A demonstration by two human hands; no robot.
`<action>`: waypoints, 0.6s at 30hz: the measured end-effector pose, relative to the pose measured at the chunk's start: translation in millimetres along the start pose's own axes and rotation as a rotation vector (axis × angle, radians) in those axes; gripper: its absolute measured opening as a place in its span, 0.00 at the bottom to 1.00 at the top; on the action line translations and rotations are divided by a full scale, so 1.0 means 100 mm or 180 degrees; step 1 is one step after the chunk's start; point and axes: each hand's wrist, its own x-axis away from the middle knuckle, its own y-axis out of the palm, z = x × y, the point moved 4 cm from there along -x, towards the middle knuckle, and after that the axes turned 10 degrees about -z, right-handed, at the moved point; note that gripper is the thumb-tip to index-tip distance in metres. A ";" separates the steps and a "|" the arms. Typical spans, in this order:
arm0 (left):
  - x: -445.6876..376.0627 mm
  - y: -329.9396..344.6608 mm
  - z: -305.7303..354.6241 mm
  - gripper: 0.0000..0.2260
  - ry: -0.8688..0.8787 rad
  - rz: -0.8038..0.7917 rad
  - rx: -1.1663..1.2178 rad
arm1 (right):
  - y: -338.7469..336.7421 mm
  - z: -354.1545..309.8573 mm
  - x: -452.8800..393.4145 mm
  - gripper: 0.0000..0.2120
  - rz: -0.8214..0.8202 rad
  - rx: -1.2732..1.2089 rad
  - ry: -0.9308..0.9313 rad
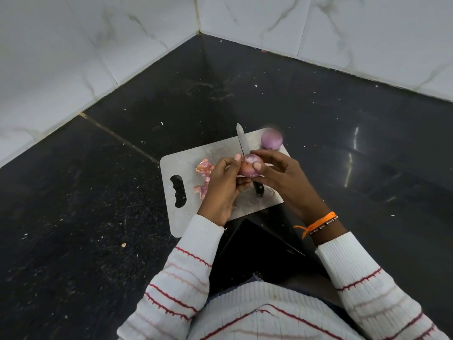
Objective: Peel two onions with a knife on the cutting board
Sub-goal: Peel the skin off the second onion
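A partly peeled purple onion [250,165] is held above the steel cutting board [186,165] between both hands. My left hand [224,187] grips it from the left, thumb on its top. My right hand [277,173] pinches it from the right, thumb on its front. A second, peeled onion [271,139] sits at the board's far right corner. The knife lies on the board under my hands, its blade [241,139] pointing away and its black handle [258,188] toward me. Pink onion skins [204,168] lie on the board left of my hands.
The board lies on a black stone counter [98,192] in a corner with white marble-tiled walls [73,57] behind and to the left. A black object [257,246] lies just below the board's near edge. Small crumbs dot the counter.
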 end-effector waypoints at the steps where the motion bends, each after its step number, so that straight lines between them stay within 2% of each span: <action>1: 0.00 -0.02 0.00 0.08 0.0016 0.0029 0.0013 | 0.01 0.00 0.00 0.12 -0.0018 -0.0207 -0.0001; 8: 0.08 -0.02 0.09 0.09 0.0333 -0.0181 0.0163 | 0.04 0.01 0.00 0.21 -0.0038 -0.0895 0.0060; 12: 0.09 -0.03 0.12 0.13 0.0528 -0.0208 -0.0012 | 0.05 -0.02 0.01 0.27 -0.0284 -0.0760 0.0079; 18: 0.08 -0.07 0.13 0.09 0.0523 -0.0097 -0.0126 | 0.05 -0.01 0.00 0.25 -0.0171 -0.0556 0.0070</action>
